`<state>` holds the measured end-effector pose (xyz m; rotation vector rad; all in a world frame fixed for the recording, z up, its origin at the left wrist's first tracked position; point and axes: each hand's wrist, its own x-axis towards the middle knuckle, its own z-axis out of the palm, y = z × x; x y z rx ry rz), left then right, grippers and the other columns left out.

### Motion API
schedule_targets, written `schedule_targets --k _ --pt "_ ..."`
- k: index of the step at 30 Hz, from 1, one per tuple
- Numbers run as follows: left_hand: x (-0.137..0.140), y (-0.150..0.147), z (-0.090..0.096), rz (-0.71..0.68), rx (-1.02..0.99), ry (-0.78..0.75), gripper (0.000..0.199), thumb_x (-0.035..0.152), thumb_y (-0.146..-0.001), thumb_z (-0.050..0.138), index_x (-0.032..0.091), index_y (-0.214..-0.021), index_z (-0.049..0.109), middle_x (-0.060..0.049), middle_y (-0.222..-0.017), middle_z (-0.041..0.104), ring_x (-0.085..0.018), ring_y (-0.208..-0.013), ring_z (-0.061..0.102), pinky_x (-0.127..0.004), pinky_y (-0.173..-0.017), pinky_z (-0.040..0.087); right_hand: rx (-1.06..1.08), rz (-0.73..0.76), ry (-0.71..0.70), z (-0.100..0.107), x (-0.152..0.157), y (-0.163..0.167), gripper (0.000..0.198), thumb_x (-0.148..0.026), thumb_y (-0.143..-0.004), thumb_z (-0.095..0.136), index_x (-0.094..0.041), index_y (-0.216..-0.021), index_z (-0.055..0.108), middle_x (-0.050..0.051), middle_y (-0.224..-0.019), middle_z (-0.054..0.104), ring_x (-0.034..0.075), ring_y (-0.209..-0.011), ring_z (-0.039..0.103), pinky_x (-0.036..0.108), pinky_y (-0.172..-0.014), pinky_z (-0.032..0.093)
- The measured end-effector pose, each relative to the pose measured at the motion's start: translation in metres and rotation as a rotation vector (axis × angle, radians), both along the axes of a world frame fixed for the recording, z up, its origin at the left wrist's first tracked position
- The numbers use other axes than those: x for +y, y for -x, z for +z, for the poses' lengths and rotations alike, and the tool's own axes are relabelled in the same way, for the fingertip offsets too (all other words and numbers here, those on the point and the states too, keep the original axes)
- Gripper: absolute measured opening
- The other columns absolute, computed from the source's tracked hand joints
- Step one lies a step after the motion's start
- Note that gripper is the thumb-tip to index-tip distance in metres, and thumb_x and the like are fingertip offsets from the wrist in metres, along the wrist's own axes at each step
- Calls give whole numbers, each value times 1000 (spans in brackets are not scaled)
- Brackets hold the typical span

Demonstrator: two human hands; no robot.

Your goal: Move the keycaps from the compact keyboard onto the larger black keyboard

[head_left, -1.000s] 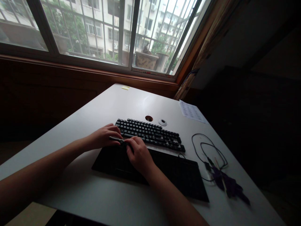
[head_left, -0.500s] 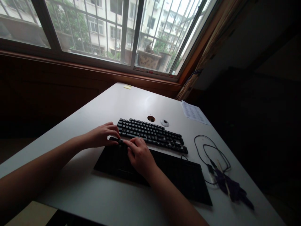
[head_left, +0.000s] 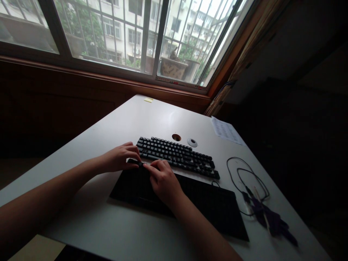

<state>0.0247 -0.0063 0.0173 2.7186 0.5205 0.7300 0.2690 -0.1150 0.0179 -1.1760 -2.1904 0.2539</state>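
A flat black keyboard body point(head_left: 206, 204) lies slantwise on the desk, its surface too dark to show detail. At its far left corner my left hand point(head_left: 119, 158) is closed, thumb on the near side and fingers on the far side of a dark edge. My right hand point(head_left: 165, 181) rests over the keyboard body, its index fingertip touching that same corner and its other fingers curled. Whatever small piece may be between the fingertips is hidden. Just behind the body, black keycaps point(head_left: 174, 154) stand in keyboard-like rows, with white gaps showing at the right.
On the white desk point(head_left: 114, 127), a round hole point(head_left: 176, 137) and a ring-shaped cover point(head_left: 192, 142) sit behind the keycaps. To the right lie a looped black cable point(head_left: 241, 170) and a purple cloth-like thing point(head_left: 272, 219). A printed sheet point(head_left: 227, 130) lies near the far right edge.
The view has shifted slightly, so everything sits a little further right. Both hands stay at the same keyboard corner, with hardly any visible finger movement.
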Motion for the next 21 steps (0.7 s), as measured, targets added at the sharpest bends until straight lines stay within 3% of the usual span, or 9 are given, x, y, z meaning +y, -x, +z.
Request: schedule_targets --k 21 --pt "2 1 -3 -7 12 0 14 31 -91 69 24 -102 73 -7 -101 67 -19 -95 58 -30 -84 47 -65 -9 5 2 0 1 47 -5 -90 55 -22 -131 66 9 -108 62 24 -102 52 41 -96 51"
